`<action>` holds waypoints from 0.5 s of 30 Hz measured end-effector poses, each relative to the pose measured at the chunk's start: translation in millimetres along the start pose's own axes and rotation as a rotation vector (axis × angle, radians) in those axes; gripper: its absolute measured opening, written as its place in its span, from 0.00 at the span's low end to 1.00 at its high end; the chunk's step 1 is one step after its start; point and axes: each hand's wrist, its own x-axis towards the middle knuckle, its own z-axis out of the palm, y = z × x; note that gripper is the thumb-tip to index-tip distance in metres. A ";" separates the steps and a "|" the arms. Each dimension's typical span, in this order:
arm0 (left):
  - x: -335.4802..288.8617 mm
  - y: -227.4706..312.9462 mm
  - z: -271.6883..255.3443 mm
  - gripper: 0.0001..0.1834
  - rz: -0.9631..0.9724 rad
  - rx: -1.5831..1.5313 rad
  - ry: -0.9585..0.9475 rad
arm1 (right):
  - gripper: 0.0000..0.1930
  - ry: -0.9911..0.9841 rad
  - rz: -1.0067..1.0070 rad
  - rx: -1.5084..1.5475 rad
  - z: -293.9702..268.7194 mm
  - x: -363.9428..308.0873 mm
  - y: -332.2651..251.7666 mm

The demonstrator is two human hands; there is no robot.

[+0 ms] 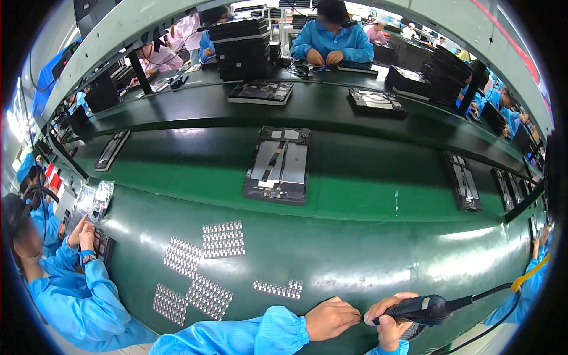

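My right hand (390,322) is wrapped round a black corded hand tool (423,309), its pale front end pointing left and its cable running off to the right. Close beside that pale end, my left hand (332,318) is closed, fingertips pinched together and turned toward the tool. Whatever the pinch may hold is too small to make out. Left of my hands, a partly used sheet of small silvery pieces (278,289) lies on the green table (355,254). Several fuller sheets (210,296) of the same kind lie farther left. A dark round object (412,331) shows partly under my right hand.
Ahead, an opened tablet-like device (278,165) rests on a green belt, with another opened device (463,180) to the right. A raised dark shelf (319,109) crosses behind. At left a co-worker's hands (83,234) touch a dark device. A yellow-tied cable (520,281) hangs at right.
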 end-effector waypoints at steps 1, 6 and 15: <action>0.7 0.6 -0.2 0.07 -0.004 0.003 0.000 | 0.30 0.008 -0.002 -0.003 0.5 0.0 -0.7; 3.0 5.1 -1.4 0.08 -0.035 0.008 0.011 | 0.30 0.035 0.010 -0.022 0.7 1.7 -3.3; 6.9 8.1 -3.7 0.09 -0.047 0.007 -0.003 | 0.29 -0.085 -0.077 0.053 -1.5 -0.8 -3.9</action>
